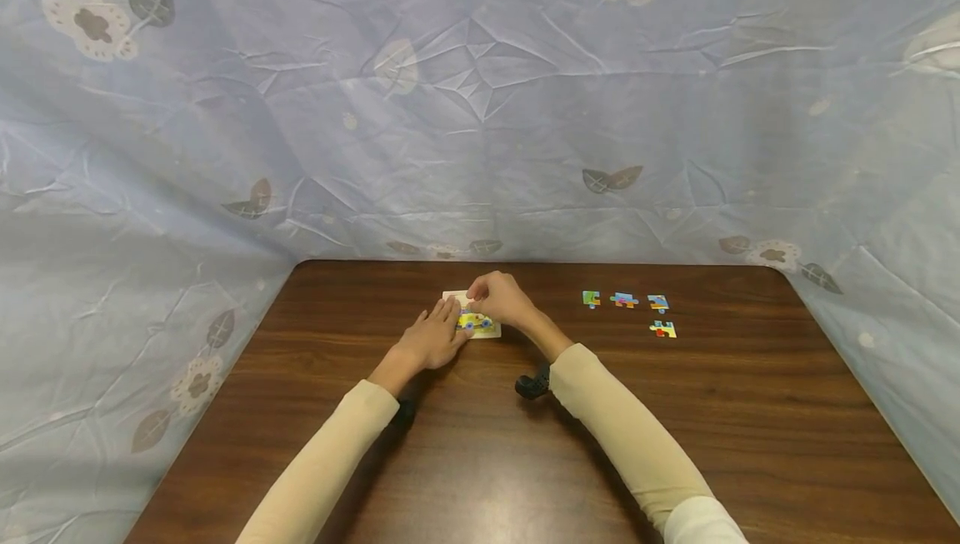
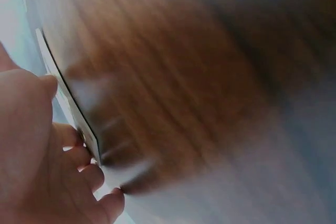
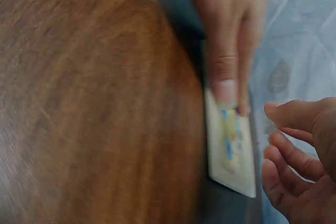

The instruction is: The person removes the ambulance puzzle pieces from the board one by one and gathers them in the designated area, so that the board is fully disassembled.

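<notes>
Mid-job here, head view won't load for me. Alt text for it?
A person's left hand touches the left part of a small pale-edged board showing a yellow vehicle, while the right hand bends its fingers over it. To the right, four loose puzzle pieces lie on a brown table; patterned cloth hangs behind.

Curtained-off workspace (floral cloth [image 1: 480,161], table [image 1: 750,402])

Looks onto a dark, wood-grained table [image 1: 480,411], rounded at its far corners and glossy with light toward its near side. Shows creased blue-grey cloth [image 1: 480,152] behind and beside the table, printed with flowers [image 1: 92,23] and leaves [image 1: 613,180]; apparently likewise in the blurred wrist views.
</notes>
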### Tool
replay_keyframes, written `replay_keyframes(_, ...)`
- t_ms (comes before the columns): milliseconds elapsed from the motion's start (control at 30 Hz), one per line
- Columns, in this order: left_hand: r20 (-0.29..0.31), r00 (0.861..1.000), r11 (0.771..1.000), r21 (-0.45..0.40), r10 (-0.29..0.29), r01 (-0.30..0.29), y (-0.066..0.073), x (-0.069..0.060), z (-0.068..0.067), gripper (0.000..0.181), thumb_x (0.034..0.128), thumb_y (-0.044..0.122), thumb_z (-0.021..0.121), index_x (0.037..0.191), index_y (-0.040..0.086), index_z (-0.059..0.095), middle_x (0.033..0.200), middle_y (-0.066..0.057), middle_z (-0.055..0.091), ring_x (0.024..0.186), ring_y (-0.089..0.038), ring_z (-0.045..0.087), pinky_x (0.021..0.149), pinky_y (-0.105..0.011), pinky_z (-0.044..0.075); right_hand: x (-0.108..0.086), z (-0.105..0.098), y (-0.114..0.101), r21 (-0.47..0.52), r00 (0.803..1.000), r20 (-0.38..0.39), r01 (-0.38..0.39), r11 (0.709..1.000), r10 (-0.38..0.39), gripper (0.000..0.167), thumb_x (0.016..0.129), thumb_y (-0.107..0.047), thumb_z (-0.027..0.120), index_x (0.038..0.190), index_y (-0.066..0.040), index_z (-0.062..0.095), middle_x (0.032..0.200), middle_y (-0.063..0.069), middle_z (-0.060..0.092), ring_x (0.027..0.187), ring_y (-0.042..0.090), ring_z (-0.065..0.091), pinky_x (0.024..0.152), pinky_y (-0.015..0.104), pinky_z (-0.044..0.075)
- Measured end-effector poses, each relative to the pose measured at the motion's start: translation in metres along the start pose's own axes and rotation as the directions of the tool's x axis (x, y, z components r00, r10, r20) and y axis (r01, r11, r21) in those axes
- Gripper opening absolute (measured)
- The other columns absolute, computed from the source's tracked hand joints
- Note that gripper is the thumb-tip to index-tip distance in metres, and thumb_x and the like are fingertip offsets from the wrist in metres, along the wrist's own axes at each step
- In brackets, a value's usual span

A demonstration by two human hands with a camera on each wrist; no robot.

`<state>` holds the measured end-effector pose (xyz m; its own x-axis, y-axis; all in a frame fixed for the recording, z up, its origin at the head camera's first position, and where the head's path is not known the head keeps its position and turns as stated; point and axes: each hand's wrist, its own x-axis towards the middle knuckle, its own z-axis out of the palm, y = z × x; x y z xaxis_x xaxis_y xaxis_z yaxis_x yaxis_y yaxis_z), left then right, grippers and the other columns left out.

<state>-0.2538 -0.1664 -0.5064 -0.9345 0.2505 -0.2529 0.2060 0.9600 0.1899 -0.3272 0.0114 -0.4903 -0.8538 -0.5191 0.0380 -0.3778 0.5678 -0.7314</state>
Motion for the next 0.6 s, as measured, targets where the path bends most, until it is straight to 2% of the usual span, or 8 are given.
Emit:
replay_keyframes(133, 0.011, 1.000, 1.000, 0.014, -0.007, 0.007, 0.003, -0.001, -0.002, 0.077, 0.1137, 0.052, 0.031, 0.168, 0.002, 0.010, 0.178, -0.016, 0.004, 0.167, -0.033, 0.006, 0.136, -0.057, 0.014, 0.003, 0.011, 0.004, -0.033, 0.999, 0.027, -0.023, 0.999, 0.024, 0.031, 0.094, -0.014, 0.079, 0.120, 0.001, 0.073, 0.122, 0.018, 0.075, 0.115, 0.034, 0.070, 0.102, 0.046, 0.061)
replay_keyframes(233, 0.029, 1.000, 0.999, 0.042, -0.013, 0.012, 0.005, 0.000, -0.003, 0.075, 0.1145, 0.050, 0.029, 0.168, 0.001, 0.009, 0.177, -0.017, 0.004, 0.167, -0.033, 0.006, 0.135, -0.058, 0.016, 0.004, 0.015, 0.007, -0.068, 0.998, 0.046, -0.049, 0.996, 0.052, 0.039, 0.092, -0.016, 0.081, 0.126, 0.001, 0.071, 0.129, 0.020, 0.073, 0.123, 0.038, 0.068, 0.109, 0.050, 0.057)
replay_keyframes(433, 0.046, 0.998, 0.995, 0.087, -0.044, 0.040, 0.009, 0.001, -0.005, 0.072, 0.1155, 0.046, 0.028, 0.168, 0.000, 0.010, 0.177, -0.018, 0.006, 0.166, -0.034, 0.008, 0.135, -0.056, 0.020, 0.006, 0.018, 0.010, -0.081, 0.995, 0.060, -0.072, 0.994, 0.077, 0.040, 0.092, -0.017, 0.081, 0.126, 0.000, 0.071, 0.127, 0.019, 0.073, 0.121, 0.036, 0.068, 0.106, 0.048, 0.059)
replay_keyframes(600, 0.043, 0.997, 0.996, 0.073, -0.062, 0.059, 0.011, 0.002, -0.006, 0.072, 0.1153, 0.046, 0.029, 0.168, 0.001, 0.011, 0.178, -0.017, 0.007, 0.167, -0.033, 0.009, 0.135, -0.055, 0.020, 0.006, 0.016, 0.011, -0.055, 0.994, 0.064, -0.081, 0.995, 0.085, 0.039, 0.091, -0.016, 0.082, 0.125, 0.000, 0.071, 0.124, 0.018, 0.073, 0.117, 0.034, 0.068, 0.104, 0.046, 0.060)
